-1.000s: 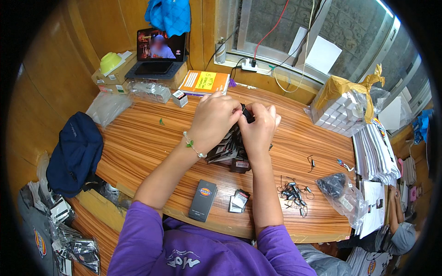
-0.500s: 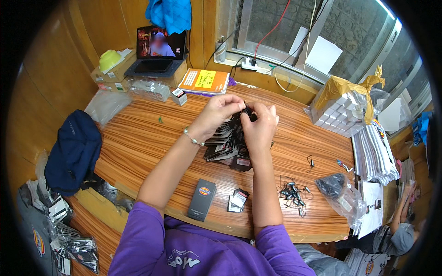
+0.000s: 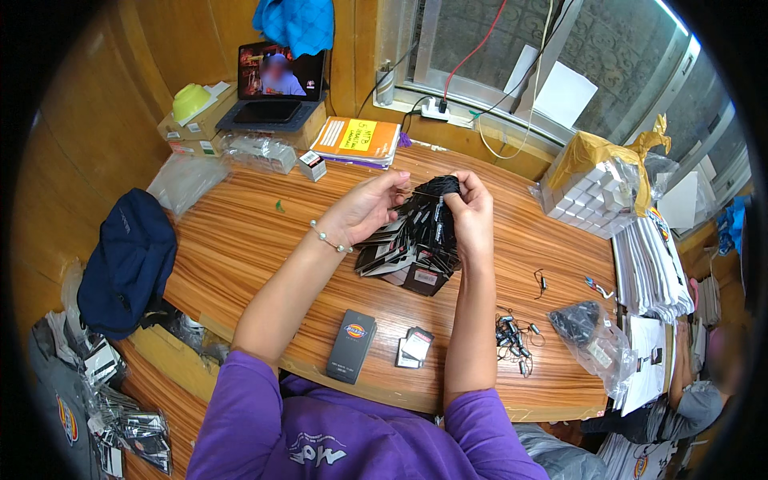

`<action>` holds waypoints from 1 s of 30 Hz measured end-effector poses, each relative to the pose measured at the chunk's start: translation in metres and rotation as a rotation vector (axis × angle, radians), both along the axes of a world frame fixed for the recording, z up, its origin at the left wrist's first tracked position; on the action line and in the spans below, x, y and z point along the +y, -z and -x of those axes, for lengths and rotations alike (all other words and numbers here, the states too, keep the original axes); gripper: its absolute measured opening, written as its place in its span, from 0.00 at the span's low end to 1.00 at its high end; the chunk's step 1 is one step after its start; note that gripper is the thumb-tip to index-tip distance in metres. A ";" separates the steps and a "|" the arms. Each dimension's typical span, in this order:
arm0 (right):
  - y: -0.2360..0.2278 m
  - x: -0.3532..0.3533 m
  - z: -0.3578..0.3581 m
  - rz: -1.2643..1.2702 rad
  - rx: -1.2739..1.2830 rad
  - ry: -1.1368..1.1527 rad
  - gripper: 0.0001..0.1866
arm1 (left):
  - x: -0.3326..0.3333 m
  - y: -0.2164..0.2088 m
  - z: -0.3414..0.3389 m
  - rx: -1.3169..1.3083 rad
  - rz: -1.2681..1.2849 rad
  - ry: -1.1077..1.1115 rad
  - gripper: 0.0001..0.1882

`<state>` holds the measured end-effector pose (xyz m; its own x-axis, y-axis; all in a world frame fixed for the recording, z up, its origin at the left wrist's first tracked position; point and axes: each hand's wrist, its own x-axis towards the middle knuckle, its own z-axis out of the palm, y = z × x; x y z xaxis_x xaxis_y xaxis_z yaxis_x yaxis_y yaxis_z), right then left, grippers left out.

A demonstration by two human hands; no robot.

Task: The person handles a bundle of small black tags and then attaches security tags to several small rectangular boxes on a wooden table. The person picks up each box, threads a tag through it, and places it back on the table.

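Observation:
A thick bundle of black hang tags (image 3: 420, 248) with black cords rests on the table in front of me, its tags fanned out toward me. My right hand (image 3: 474, 212) is closed round the gathered cords at the top of the bundle. Left of it, my left hand (image 3: 370, 206) pinches a thin elastic-looking band (image 3: 419, 193) between thumb and finger, stretched across to the cords. Its other fingers curl loosely beside the tags. Nearer to me lie a grey card tag (image 3: 351, 346) and a small stack of black-and-white tags (image 3: 413, 348).
Loose black cords with small toggles (image 3: 516, 340) lie right of my right forearm, near a clear plastic bag (image 3: 596, 344). Folded white garments (image 3: 650, 264) and a bag of small white boxes (image 3: 588, 192) stand at right. A tablet (image 3: 280, 76) and notebooks (image 3: 356, 142) are at the back.
My hands were together at the top of the bundle. They have moved apart, the left drawing the thin band leftward, the right shifting slightly right with the cords.

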<state>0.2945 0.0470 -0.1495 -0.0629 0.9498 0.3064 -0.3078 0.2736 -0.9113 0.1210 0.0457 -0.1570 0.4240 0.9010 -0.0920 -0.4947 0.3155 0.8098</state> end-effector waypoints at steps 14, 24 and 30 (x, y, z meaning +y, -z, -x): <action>-0.006 -0.004 -0.019 0.030 -0.152 -0.292 0.14 | 0.010 -0.025 -0.002 -0.151 0.041 0.129 0.13; -0.006 -0.007 -0.026 -0.054 -0.442 -0.272 0.14 | 0.003 -0.033 -0.007 0.178 -0.195 0.055 0.12; -0.009 -0.013 -0.014 -0.296 -0.670 -0.149 0.13 | -0.002 -0.043 -0.011 0.453 -0.460 -0.029 0.13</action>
